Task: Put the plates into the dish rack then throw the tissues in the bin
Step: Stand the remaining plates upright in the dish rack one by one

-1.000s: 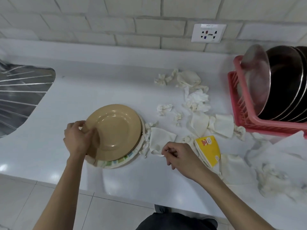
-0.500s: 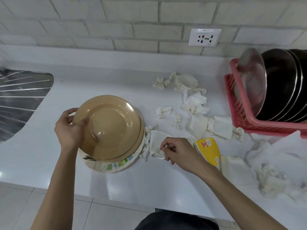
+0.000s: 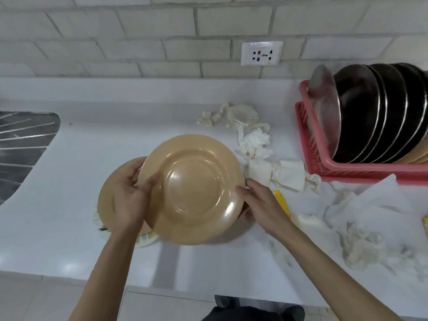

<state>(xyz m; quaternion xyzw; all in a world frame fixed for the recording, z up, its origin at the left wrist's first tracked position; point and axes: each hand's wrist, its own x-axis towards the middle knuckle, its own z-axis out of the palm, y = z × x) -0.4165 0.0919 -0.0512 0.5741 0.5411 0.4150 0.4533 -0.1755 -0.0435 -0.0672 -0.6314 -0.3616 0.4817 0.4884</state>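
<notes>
While left hand [image 3: 129, 200] and right hand [image 3: 260, 206], fingers curled, grip the tan plate [image 3: 194, 188], unracked, lower plate [image 3: 106, 201] and 2 o'clock tissues [image 3: 254, 141] await.

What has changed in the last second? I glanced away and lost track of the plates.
The left hand lifted the top tan plate off the second tan plate, up and rightward; the right hand left the tissues and gripped its right rim. The lower plate, tissues and dish rack stayed put.
</notes>
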